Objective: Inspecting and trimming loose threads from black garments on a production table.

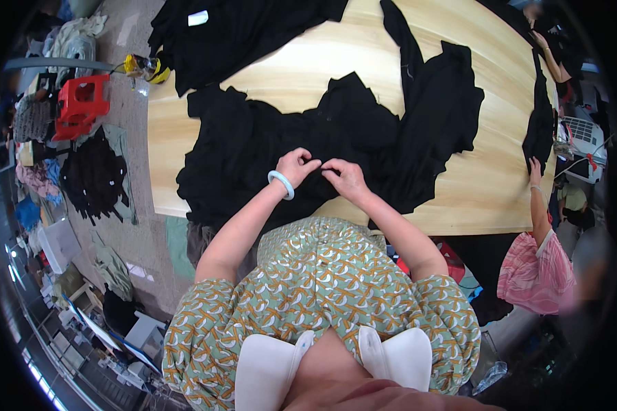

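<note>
Both my left hand (pixel 296 165) and right hand (pixel 345 177) pinch the near edge of the black garment (pixel 336 130) spread on the worktop (pixel 490 185) ahead; judged step: aligning edge, next needs even tension.

Pale wooden table (pixel 308 61), grey floor (pixel 127 130), red stool (pixel 82 103).

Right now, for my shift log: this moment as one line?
left hand: pinching black garment | right hand: pinching same garment | on wooden table
</note>
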Demonstrator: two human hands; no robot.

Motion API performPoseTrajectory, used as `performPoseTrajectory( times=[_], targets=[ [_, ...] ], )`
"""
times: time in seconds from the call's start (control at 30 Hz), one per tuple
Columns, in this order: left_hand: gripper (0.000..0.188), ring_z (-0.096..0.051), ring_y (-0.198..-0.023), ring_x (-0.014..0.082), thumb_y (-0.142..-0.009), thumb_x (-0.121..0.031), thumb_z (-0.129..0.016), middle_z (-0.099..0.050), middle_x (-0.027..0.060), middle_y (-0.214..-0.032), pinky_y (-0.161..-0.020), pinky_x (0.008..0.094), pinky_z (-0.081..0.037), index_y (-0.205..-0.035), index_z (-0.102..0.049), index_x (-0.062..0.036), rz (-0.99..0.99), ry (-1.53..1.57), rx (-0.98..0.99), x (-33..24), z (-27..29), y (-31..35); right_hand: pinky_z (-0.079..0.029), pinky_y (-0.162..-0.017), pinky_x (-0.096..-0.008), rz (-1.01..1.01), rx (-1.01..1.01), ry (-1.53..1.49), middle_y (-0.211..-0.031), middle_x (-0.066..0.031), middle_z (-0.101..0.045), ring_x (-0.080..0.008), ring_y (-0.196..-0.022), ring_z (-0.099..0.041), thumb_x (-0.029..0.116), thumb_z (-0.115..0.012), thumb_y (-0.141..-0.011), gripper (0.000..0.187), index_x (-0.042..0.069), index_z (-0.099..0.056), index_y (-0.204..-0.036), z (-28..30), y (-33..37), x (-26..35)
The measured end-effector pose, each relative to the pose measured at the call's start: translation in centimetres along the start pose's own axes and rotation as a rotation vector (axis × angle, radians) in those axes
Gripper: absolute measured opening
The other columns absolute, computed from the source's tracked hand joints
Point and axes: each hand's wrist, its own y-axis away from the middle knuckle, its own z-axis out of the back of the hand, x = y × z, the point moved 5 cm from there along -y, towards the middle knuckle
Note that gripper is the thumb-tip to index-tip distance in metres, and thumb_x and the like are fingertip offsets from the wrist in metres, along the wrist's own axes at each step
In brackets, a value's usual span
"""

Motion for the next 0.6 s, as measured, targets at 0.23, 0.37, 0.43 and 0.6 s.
performPoseTrajectory(
  times=[0.23, 0.37, 0.43, 0.6],
  targets=[
    [0.028, -0.059, -0.076, 0.0309, -0.065, -0.027, -0.068, -0.061, 0.0157, -0.078, -0.068, 0.0364, -0.048, -0.079, -0.059, -0.0043, 0.032, -0.205, 0.094, -0.3, -1.1, -0.8, -0.046, -0.056, -0.0298, -0.037, 0.046, 0.040, -0.071, -0.0115, -0.060, -0.0239, -0.061, -0.059, 0.010, -0.059, -0.074, 0.012, 0.005, -0.059, -0.084, -0.9, 0.1, -0.3],
    [0.018, -0.056, -0.071, 0.0302, -0.068, -0.020, -0.065, -0.058, 0.0131, -0.075, -0.063, 0.0370, -0.046, -0.075, -0.058, -0.0044, -0.037, -0.336, 0.019, -1.6, -0.5, 0.1, -0.046, -0.057, -0.0344, -0.023, 0.049, -0.016, -0.070, -0.0147, -0.059, -0.0295, -0.064, -0.058, 0.012, -0.057, -0.075, 0.011, 0.006, -0.058, -0.084, -0.7, 0.1, 0.2],
    [0.013, -0.052, -0.071, 0.0293, -0.070, -0.015, -0.062, -0.052, 0.0128, -0.076, -0.061, 0.0377, -0.044, -0.072, -0.055, -0.0047, -0.423, -0.529, -0.261, -4.7, 1.2, 1.8, -0.046, -0.058, -0.0335, -0.052, 0.072, -0.034, -0.071, -0.0147, -0.059, -0.0281, -0.065, -0.059, 0.012, -0.057, -0.075, 0.011, 0.005, -0.058, -0.084, -0.4, 0.0, 0.1],
    [0.015, -0.052, -0.057, 0.0274, -0.078, -0.013, -0.057, -0.050, 0.0119, -0.062, -0.049, 0.0341, -0.041, -0.071, -0.048, -0.0021, -0.373, -0.063, -0.329, -5.2, 3.1, 1.8, -0.046, -0.060, -0.0299, 0.000, 0.010, -0.129, -0.075, -0.0121, -0.060, -0.0226, -0.066, -0.060, 0.011, -0.055, -0.076, 0.013, 0.004, -0.058, -0.087, 0.4, -1.0, 0.9]
  ],
)
